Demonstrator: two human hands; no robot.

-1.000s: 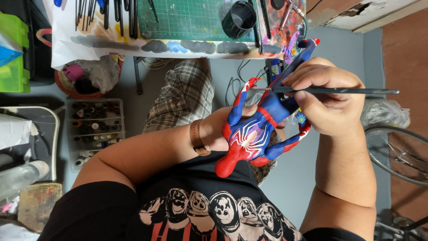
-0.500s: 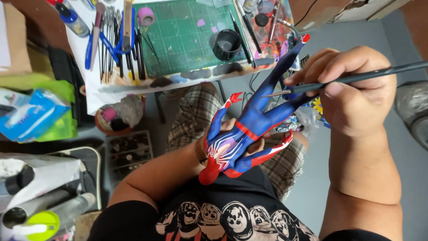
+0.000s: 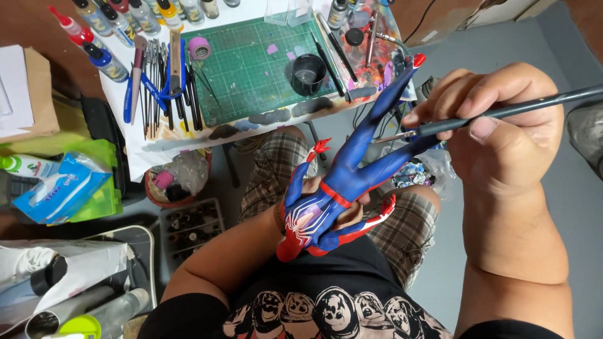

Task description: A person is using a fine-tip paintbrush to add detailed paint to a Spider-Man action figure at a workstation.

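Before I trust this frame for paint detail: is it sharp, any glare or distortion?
Head view: figure and brush look sharp, evenly lit; soft glare on the figure's blue legs; wide-angle bending toward the edges; the right hand looms large; the cutting mat reads clearly.

The figure (image 3: 333, 201) is blue and red with a white spider mark on its chest. Beyond it lies a green gridded cutting mat (image 3: 251, 69), beside a black cup (image 3: 308, 73). Under the figure, the shorts (image 3: 276, 169) are brown-and-cream plaid.
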